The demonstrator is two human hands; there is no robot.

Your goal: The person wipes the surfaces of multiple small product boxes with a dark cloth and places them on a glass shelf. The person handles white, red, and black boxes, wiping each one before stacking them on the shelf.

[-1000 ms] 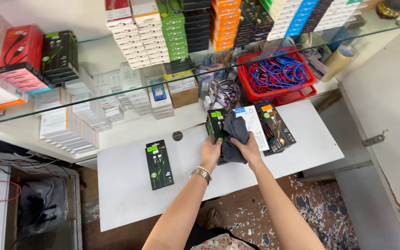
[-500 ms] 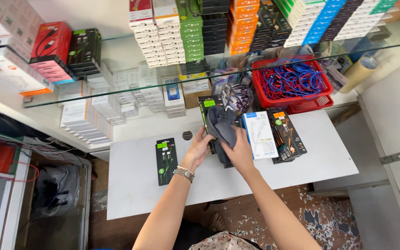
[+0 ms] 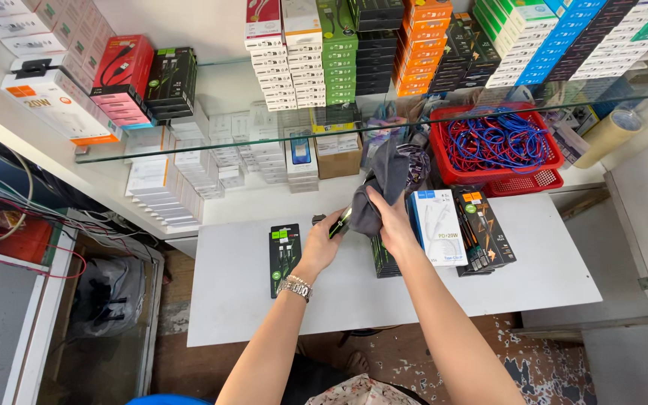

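Note:
My left hand (image 3: 322, 241) grips a flat black and green cable package (image 3: 339, 222) by its edge, raised above the white table (image 3: 264, 307). My right hand (image 3: 389, 219) presses a dark grey cloth (image 3: 382, 180) against that package; the cloth hangs over its upper part and hides most of it. A metal watch is on my left wrist. Another black and green cable package (image 3: 284, 258) lies flat on the table left of my hands. To the right lie a stack of black packages (image 3: 384, 261), a white box (image 3: 436, 227) and a black and orange package (image 3: 484, 231).
A glass shelf (image 3: 211, 146) crosses above the table, with stacked boxes in many colours on it and behind it. A red basket of blue and red cables (image 3: 495, 142) stands at the back right. A tape roll (image 3: 607, 136) is far right. Wires hang at left.
Both hands have lifted the package and cloth off the stack on the table. The cloth now drapes higher over the package, and the view has shifted toward the shelves.

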